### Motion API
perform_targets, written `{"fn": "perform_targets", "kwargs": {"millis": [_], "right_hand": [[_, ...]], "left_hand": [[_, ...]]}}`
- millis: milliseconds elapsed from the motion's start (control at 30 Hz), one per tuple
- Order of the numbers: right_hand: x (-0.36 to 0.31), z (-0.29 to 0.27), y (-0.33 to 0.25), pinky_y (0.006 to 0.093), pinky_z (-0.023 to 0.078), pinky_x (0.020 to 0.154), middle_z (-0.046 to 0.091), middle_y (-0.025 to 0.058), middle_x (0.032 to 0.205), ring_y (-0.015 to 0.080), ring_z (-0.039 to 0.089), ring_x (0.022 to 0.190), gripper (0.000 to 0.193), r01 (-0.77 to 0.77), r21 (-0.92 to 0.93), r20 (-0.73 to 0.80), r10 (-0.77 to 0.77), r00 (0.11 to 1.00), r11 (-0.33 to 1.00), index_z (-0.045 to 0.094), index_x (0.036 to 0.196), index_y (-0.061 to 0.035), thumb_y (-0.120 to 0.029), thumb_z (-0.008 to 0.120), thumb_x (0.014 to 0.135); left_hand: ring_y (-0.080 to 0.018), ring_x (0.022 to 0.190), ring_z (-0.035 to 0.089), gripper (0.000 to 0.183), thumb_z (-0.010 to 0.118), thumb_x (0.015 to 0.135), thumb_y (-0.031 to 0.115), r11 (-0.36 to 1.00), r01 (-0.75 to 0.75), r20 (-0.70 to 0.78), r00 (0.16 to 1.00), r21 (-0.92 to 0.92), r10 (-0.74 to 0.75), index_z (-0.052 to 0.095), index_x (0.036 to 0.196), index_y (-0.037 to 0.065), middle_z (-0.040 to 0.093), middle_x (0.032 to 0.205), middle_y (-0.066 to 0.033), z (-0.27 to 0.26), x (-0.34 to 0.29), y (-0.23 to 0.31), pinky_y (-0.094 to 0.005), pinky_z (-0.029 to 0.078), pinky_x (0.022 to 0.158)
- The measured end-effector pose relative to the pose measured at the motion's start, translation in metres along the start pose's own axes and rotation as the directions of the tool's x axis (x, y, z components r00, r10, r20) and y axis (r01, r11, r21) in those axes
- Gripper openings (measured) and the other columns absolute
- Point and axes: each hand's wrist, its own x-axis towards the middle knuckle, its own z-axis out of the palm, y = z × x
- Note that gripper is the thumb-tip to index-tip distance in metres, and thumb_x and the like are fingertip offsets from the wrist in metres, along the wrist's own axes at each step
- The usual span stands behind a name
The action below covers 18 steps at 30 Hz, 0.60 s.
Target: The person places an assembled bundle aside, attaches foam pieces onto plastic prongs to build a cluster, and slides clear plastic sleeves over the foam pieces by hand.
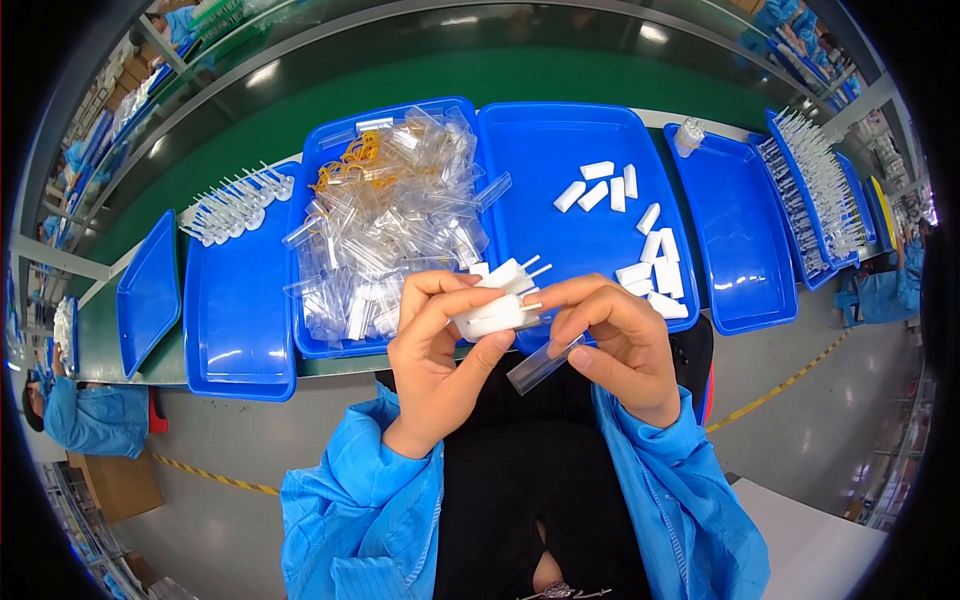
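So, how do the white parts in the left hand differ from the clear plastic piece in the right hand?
The white parts look opaque; the clear plastic piece is see-through. Thin stems stick out from the white parts, while the clear plastic piece shows none. Both are held up, in the left hand and the right hand respectively.

Left hand partly hides white pieces. Right hand covers upper end of clear tube. Far-right worker too small to read.
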Motion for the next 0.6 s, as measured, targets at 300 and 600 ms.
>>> {"fn": "perform_targets", "kwargs": {"millis": [300, 600], "right_hand": [[-0.005, -0.004, 0.006, 0.0276, 0.048, 0.079, 0.064, 0.0148, 0.105, 0.0153, 0.061, 0.088, 0.017, 0.07, 0.024, -0.337, -0.058, 0.94, 0.997, 0.061, 0.105, 0.0039, -0.006, 0.056, 0.093], [-0.002, 0.002, 0.008, 0.0259, 0.05, 0.077, 0.063, 0.0135, 0.102, 0.0153, 0.062, 0.086, 0.021, 0.067, -0.156, -0.386, -0.123, 0.914, 0.985, 0.061, 0.11, 0.0057, -0.008, 0.059, 0.094]], "left_hand": [[-0.0173, 0.104, 0.055, 0.029, 0.076, 0.076, -0.004, 1.0, 0.018, -0.053, 0.998, -0.01, -0.019, 0.069, 0.104, 0.0, 0.047, 0.114, -0.0067, -0.004, 0.0, -0.002, -0.0301, 0.05, 0.089], [-0.0173, 0.098, 0.055, 0.031, 0.083, 0.068, -0.001, 0.988, -0.021, -0.07, 0.997, 0.153, 0.032, 0.075, 0.097, 0.004, 0.051, 0.107, -0.0066, -0.003, 0.0, 0.006, -0.0283, 0.048, 0.082]]}}
